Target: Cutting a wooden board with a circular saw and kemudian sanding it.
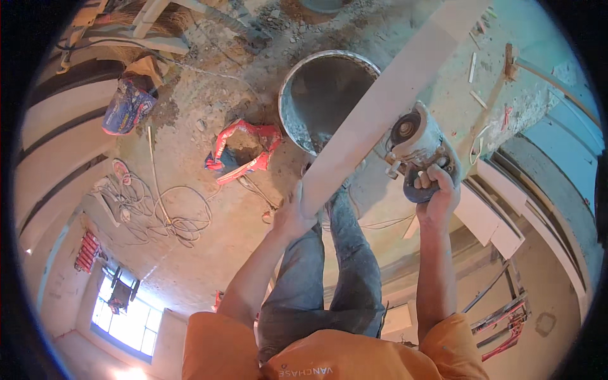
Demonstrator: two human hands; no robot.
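Observation:
My left hand [292, 215] is closed on the near end of a long, pale, flat strip [380, 101], which looks like a tile or board. The strip slants up to the far right and crosses in front of the bucket's rim. My right hand [437, 190] is wrapped round the handle of a dusty handheld power cutter [421, 139]. A dark round part shows on the cutter's left side, close to the strip's right edge. Whether the cutter touches the strip I cannot tell. Beyond the strip stands a large round bucket [304, 130] with grey wet mix inside.
An open red bag [269, 136] lies left of the bucket. Farther left are a blue bag [126, 111] and a coiled cable [183, 212] on the dusty floor. Pale boards [484, 212] lean at the right. Rubble [285, 28] covers the far floor.

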